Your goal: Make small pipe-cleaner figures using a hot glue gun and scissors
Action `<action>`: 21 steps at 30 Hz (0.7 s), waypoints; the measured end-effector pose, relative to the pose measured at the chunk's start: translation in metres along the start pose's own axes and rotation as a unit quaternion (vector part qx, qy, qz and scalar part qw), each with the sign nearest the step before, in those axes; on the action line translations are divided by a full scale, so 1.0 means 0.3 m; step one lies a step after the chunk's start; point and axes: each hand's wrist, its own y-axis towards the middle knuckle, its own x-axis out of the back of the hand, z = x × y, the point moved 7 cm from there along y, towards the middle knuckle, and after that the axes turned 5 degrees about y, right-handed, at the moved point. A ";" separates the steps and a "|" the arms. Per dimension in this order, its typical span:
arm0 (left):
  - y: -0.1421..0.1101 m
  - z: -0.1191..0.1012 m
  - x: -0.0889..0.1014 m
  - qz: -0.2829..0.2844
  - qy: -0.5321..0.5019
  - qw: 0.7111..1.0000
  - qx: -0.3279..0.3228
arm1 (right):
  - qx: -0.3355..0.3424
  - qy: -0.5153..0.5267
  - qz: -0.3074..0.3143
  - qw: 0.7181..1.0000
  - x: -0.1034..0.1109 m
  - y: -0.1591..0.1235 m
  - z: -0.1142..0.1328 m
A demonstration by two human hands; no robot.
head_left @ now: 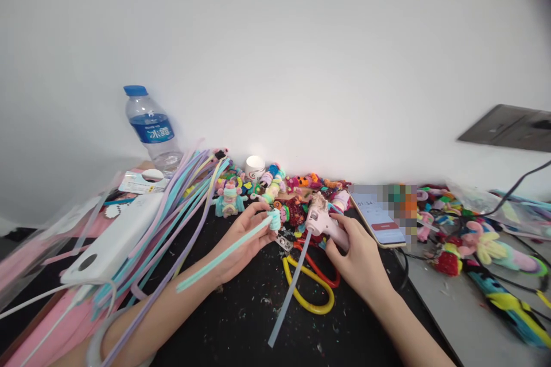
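My left hand (249,238) pinches a small mint-green pipe cleaner piece (274,219), wound into a coil, from which a long straight mint tail (224,258) runs down over my wrist. My right hand (355,249) is wrapped around the handle of a pale pink hot glue gun (321,221). A long translucent glue stick (290,292) sticks out of the gun's back toward me. The gun's front end, crusted with brown residue, points away from me, and its tip is hard to make out. Between my hands lie scissors with one yellow and one red handle loop (312,301).
Loose pipe cleaners (189,206) and a white power bank (114,238) with a cable lie left, before a leaning water bottle (152,126). Finished pipe cleaner figures (230,200) line the wall around a paper cup (255,167). A phone (379,218) and more figures (486,246) are right.
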 end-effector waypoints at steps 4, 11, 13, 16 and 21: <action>-0.001 0.007 0.004 0.000 0.009 1.000 0.006 | 0.018 0.035 -0.034 0.999 0.039 -0.014 -0.007; 0.000 0.011 0.014 -0.003 0.023 1.000 0.000 | 0.036 0.058 -0.033 0.997 0.048 -0.027 -0.017; 0.001 0.010 0.017 -0.002 0.025 1.000 -0.005 | 0.037 0.051 -0.026 0.998 0.040 -0.023 -0.017; 0.002 0.007 0.018 -0.003 0.027 1.000 -0.011 | 0.041 0.056 -0.030 0.997 0.041 -0.021 -0.011; 0.003 0.003 0.016 -0.019 0.046 0.999 -0.011 | 0.042 0.097 -0.075 0.992 0.077 -0.039 -0.008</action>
